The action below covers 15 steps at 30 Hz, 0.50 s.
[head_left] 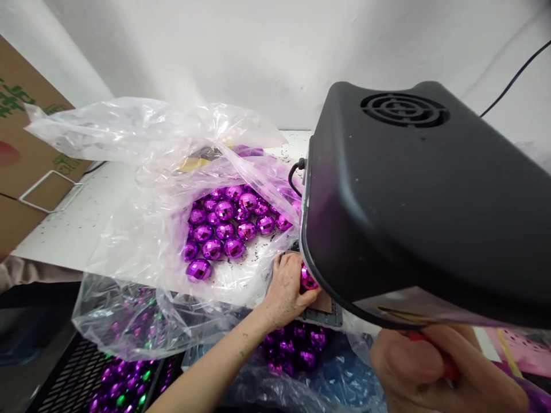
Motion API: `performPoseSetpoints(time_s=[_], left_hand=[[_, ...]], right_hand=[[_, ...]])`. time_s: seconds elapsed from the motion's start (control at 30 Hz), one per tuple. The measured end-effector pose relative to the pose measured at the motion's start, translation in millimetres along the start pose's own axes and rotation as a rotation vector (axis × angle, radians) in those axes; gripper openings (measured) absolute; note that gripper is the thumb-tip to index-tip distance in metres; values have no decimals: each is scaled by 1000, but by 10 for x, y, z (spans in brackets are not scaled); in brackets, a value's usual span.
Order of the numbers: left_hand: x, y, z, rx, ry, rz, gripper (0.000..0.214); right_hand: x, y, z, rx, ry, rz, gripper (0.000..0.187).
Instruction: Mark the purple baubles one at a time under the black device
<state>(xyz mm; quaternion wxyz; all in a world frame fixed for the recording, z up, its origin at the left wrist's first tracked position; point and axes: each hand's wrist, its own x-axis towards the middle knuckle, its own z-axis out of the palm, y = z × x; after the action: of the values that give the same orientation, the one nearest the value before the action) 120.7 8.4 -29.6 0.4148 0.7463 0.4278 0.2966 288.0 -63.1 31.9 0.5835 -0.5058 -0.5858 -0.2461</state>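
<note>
My left hand (284, 287) is closed around a shiny magenta mirror-ball bauble (308, 279), its fingers curled beside the black machine housing (413, 201). Beneath that hand lies a dark grey pad with a brown patch (326, 303). Low on the right, under the housing's front edge, my right hand (413, 364) is wrapped around a red handle (450, 368); the tool's other end is hidden. Left of the left hand, several purple mirror-ball baubles (224, 210) rest in an opened clear plastic bag (159, 137) on the white table (64, 238).
More purple baubles (297, 350) sit in a plastic-lined container below the table edge. A black mesh crate (64, 364) holds small purple and green balls. At left stands a cardboard box (26, 166), with another person's sleeve (34, 273) below. A black cable (514, 80) crosses the wall.
</note>
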Motion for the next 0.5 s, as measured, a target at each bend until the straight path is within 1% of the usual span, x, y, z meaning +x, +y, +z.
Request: performPoseSetpoints(time_s=[0.1, 0.17, 0.2, 0.27, 0.37, 0.43, 0.5], left_hand=[[0, 7, -5, 3, -20, 0, 38], [0, 12, -1, 6, -25, 7, 38], [0, 12, 6, 8, -24, 12, 39], [0, 3, 28, 18, -7, 26, 40], [-3, -20, 60, 45, 25, 45, 42], [-6, -39, 69, 58, 25, 65, 42], [-5, -59, 75, 72, 12, 88, 41]], right_hand=[[-68, 63, 67, -121, 179, -87, 32], [-116, 87, 101, -121, 208, -79, 32], [-143, 93, 118, -96, 208, -45, 29], [-212, 96, 152, -19, 173, 18, 19], [-338, 99, 165, 66, 90, 63, 3], [-382, 107, 101, 75, 1, 87, 6], [-332, 132, -28, 82, -102, 119, 13]])
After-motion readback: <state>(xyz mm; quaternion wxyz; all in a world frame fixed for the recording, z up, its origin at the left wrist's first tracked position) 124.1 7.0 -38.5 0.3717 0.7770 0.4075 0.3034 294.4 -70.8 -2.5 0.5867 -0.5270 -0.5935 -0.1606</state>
